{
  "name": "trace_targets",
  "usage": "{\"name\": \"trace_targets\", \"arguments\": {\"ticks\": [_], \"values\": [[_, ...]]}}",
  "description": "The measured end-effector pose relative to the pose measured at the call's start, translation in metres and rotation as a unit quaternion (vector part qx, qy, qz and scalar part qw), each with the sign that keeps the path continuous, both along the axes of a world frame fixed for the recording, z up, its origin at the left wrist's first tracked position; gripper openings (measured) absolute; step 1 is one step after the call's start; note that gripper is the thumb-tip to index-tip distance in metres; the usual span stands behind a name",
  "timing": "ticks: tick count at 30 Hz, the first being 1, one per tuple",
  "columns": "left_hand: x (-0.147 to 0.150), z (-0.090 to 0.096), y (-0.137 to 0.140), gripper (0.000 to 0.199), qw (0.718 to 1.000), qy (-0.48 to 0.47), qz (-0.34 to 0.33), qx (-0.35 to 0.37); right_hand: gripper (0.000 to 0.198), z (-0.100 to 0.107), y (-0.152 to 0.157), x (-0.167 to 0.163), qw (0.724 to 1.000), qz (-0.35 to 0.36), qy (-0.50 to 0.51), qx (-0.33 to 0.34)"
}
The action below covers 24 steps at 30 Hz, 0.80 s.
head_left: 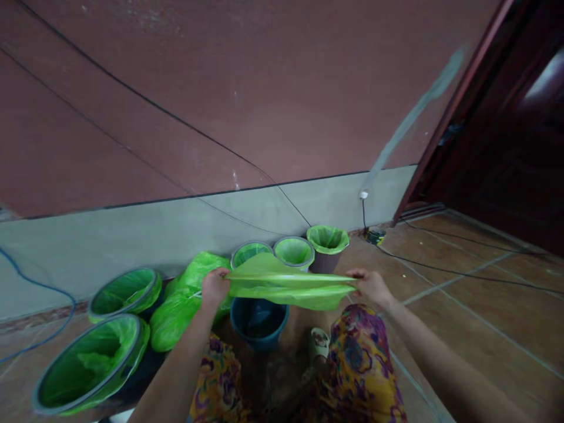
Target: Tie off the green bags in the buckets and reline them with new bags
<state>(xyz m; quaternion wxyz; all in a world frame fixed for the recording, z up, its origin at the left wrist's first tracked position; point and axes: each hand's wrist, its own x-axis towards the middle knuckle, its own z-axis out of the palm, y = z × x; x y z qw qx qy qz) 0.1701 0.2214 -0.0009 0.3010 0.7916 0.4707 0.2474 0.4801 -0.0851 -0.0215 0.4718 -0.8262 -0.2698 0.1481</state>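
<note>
A green plastic bag [293, 286] is stretched sideways between my two hands, in front of my knees. My left hand [215, 286] is closed on its left end, fingers pinching the edge. At the right end, my right hand [368, 285] pinches the other edge. Just below the bag stands a blue bucket [259, 341], its back rim partly covered by the bag. Behind the bag are a green-lined bin [294, 251], another lined bin [252, 252] partly hidden, and a brown bin [326, 264] with a green liner folded over its rim.
On the left stand two large lined bins, a nearer one [57, 358] and a farther one [126, 291]. Bundled green plastic bags [170, 326] lie beside them. A small can [375, 236] and black cable [449, 271] are on the tiled floor at right. A blue hose [73, 301] runs left.
</note>
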Motion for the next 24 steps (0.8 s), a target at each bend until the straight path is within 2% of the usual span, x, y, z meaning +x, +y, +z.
{"name": "trace_targets", "arguments": {"ticks": [2, 5, 6, 8, 10, 12, 14, 15, 16, 17, 18, 19, 20, 22, 24], "values": [[0.004, 0.005, -0.007, 0.025, 0.986, -0.105, -0.018, -0.132, 0.018, 0.008, 0.004, 0.006, 0.999, -0.031, 0.025, 0.007], [0.003, 0.021, -0.015, 0.043, 0.906, -0.247, -0.094, -0.331, 0.022, 0.032, 0.008, 0.021, 0.998, -0.053, 0.011, 0.010], [0.002, 0.027, -0.016, 0.049, 0.882, -0.272, -0.119, -0.366, 0.023, 0.042, 0.009, 0.026, 0.998, -0.058, 0.006, 0.017], [-0.003, 0.040, -0.017, 0.055, 0.858, -0.297, -0.151, -0.391, 0.025, 0.062, 0.008, 0.035, 0.997, -0.063, 0.004, 0.047], [-0.004, 0.053, -0.018, 0.055, 0.860, -0.298, -0.167, -0.379, 0.027, 0.086, 0.004, 0.039, 0.994, -0.063, 0.009, 0.093], [0.000, 0.064, -0.018, 0.053, 0.895, -0.280, -0.143, -0.316, 0.028, 0.111, -0.003, 0.036, 0.988, -0.063, 0.000, 0.140], [0.008, 0.074, -0.018, 0.050, 0.952, -0.242, -0.075, -0.170, 0.029, 0.132, -0.014, 0.025, 0.979, -0.069, -0.058, 0.181], [0.013, 0.078, -0.019, 0.049, 0.973, -0.217, -0.035, -0.072, 0.030, 0.138, -0.022, 0.017, 0.971, -0.067, -0.116, 0.196], [0.018, 0.079, -0.018, 0.049, 0.981, -0.192, 0.002, 0.028, 0.031, 0.138, -0.030, 0.008, 0.955, -0.068, -0.194, 0.213], [0.022, 0.078, -0.018, 0.049, 0.979, -0.166, 0.029, 0.111, 0.033, 0.132, -0.038, -0.002, 0.931, -0.063, -0.287, 0.214], [0.026, 0.074, -0.017, 0.050, 0.975, -0.139, 0.047, 0.164, 0.037, 0.119, -0.047, -0.012, 0.912, -0.053, -0.358, 0.193], [0.028, 0.068, -0.015, 0.049, 0.975, -0.111, 0.054, 0.183, 0.038, 0.101, -0.055, -0.022, 0.905, -0.024, -0.393, 0.160], [0.029, 0.058, -0.014, 0.046, 0.980, -0.083, 0.051, 0.170, 0.036, 0.079, -0.064, -0.032, 0.912, 0.024, -0.396, 0.107], [0.028, 0.035, -0.010, 0.037, 0.996, -0.041, 0.025, 0.072, 0.036, 0.032, -0.080, -0.051, 0.935, 0.131, -0.327, -0.041], [0.025, 0.012, -0.006, 0.029, 0.997, -0.056, 0.023, -0.051, 0.042, -0.004, -0.094, -0.072, 0.942, 0.143, -0.281, -0.119]]}}
